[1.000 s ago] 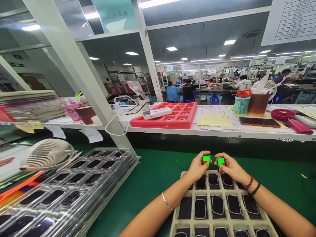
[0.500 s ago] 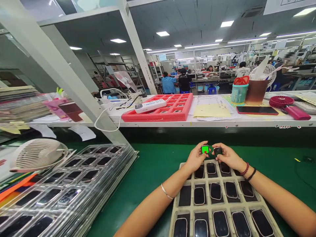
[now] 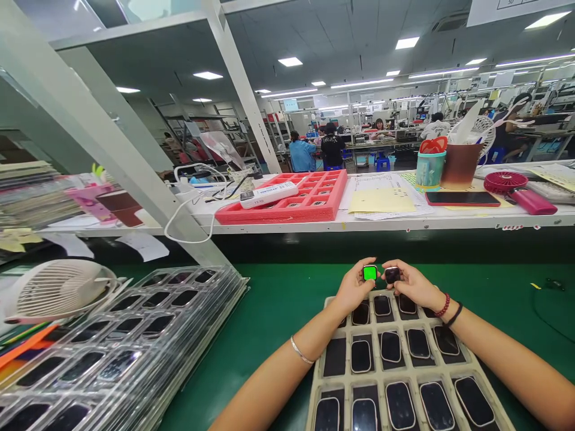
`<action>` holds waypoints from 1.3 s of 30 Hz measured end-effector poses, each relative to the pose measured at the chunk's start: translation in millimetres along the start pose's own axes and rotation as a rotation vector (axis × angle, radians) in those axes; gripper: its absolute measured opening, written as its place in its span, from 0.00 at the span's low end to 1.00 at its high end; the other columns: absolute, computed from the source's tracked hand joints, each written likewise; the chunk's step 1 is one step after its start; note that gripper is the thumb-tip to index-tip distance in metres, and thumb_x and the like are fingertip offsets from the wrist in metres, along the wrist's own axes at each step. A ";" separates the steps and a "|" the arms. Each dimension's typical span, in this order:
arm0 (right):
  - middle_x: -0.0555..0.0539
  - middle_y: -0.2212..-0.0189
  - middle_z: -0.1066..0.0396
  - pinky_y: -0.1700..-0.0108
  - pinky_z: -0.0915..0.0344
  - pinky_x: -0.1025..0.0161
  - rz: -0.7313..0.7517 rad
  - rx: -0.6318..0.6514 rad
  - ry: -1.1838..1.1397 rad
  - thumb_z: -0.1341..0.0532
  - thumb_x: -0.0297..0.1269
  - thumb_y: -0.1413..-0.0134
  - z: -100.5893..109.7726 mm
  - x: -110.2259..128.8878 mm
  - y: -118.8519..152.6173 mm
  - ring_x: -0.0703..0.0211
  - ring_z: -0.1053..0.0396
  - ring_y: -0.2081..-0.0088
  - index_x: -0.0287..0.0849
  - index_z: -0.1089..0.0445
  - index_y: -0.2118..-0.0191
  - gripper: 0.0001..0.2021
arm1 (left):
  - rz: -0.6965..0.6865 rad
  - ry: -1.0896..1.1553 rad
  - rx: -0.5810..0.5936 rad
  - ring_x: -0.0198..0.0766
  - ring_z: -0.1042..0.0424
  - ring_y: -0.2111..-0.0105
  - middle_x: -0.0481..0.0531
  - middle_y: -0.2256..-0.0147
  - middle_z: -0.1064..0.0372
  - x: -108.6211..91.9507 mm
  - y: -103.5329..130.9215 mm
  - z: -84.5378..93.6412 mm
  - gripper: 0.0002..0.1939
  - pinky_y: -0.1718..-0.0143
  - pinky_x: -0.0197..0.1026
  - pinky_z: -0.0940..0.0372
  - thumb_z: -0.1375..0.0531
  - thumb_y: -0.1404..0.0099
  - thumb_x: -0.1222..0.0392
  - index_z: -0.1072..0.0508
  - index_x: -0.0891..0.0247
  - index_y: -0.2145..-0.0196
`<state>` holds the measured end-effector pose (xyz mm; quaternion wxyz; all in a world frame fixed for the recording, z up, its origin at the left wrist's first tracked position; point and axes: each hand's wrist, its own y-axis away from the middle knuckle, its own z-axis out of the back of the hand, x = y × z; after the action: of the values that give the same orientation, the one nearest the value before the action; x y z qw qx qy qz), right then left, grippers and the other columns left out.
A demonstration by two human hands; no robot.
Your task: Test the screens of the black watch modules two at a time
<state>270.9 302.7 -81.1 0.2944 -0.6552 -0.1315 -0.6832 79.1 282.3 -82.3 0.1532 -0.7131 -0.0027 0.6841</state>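
Note:
My left hand point(image 3: 354, 288) is closed around a smartwatch with a lit green screen point(image 3: 370, 273). Close beside it, my right hand point(image 3: 414, 285) grips a second smartwatch, whose screen is dark point(image 3: 392, 275). Both watches are strapless and are held up over the far edge of a cream compartment tray point(image 3: 375, 375). Dark-screened watch bodies point(image 3: 360, 356) lie in most of the visible compartments, while one at the left of the second row shows only its dark lining. My wrists partly cover the tray's far row.
Stacked clear plastic trays point(image 3: 179, 335) with dark screens stand on the left of the green table point(image 3: 269, 335), near a white fan point(image 3: 63, 290). On the shelf ahead are a red foam tray point(image 3: 278, 212), a phone point(image 3: 462, 199) and cups point(image 3: 430, 170). People work farther back.
The left watch's screen was green with a small red patch and is now all green. Both hands keep their hold. The camera view has shifted slightly.

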 end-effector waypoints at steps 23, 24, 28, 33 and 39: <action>0.44 0.58 0.31 0.69 0.33 0.65 -0.026 -0.001 -0.010 0.45 0.31 0.50 2.6 -3.1 -0.5 0.59 0.29 0.65 0.41 0.38 0.50 0.19 | -0.002 -0.050 -0.032 0.39 0.31 0.62 0.54 0.63 0.31 -4.2 1.6 -0.1 0.26 0.61 0.38 0.37 0.43 0.49 0.71 0.36 0.66 0.50; 0.44 0.58 0.31 0.69 0.33 0.65 -0.026 -0.001 -0.014 0.45 0.32 0.50 2.7 -3.4 -0.7 0.59 0.29 0.65 0.41 0.38 0.50 0.19 | -0.001 -0.051 -0.032 0.39 0.31 0.62 0.54 0.63 0.31 -3.6 1.4 0.1 0.26 0.61 0.38 0.37 0.43 0.49 0.71 0.36 0.66 0.50; 0.45 0.57 0.32 0.69 0.33 0.66 -0.033 -0.001 -0.036 0.44 0.29 0.53 2.2 -4.0 -0.8 0.59 0.29 0.64 0.42 0.38 0.50 0.21 | 0.001 -0.055 -0.034 0.39 0.31 0.61 0.54 0.63 0.31 -0.9 0.8 1.1 0.27 0.62 0.38 0.37 0.43 0.49 0.71 0.36 0.65 0.50; 0.45 0.57 0.31 0.68 0.33 0.66 -0.038 -0.007 -0.064 0.43 0.28 0.55 0.9 -3.2 -0.2 0.59 0.29 0.64 0.43 0.37 0.50 0.22 | 0.002 -0.052 -0.034 0.39 0.31 0.61 0.54 0.63 0.31 1.1 -0.2 1.0 0.27 0.61 0.38 0.36 0.43 0.49 0.71 0.35 0.65 0.50; 0.47 0.58 0.33 0.68 0.30 0.68 -0.122 -0.058 -0.314 0.35 0.27 0.58 5.2 1.3 -1.0 0.64 0.31 0.68 0.47 0.42 0.45 0.32 | 0.111 0.215 -0.019 0.34 0.29 0.70 0.54 0.60 0.30 -3.0 -1.1 1.7 0.39 0.74 0.32 0.39 0.35 0.51 0.68 0.46 0.63 0.44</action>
<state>274.7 306.1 -79.1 0.2095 -0.7528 -0.1956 -0.5926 77.4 283.1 -79.1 0.1075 -0.7828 0.0467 0.6112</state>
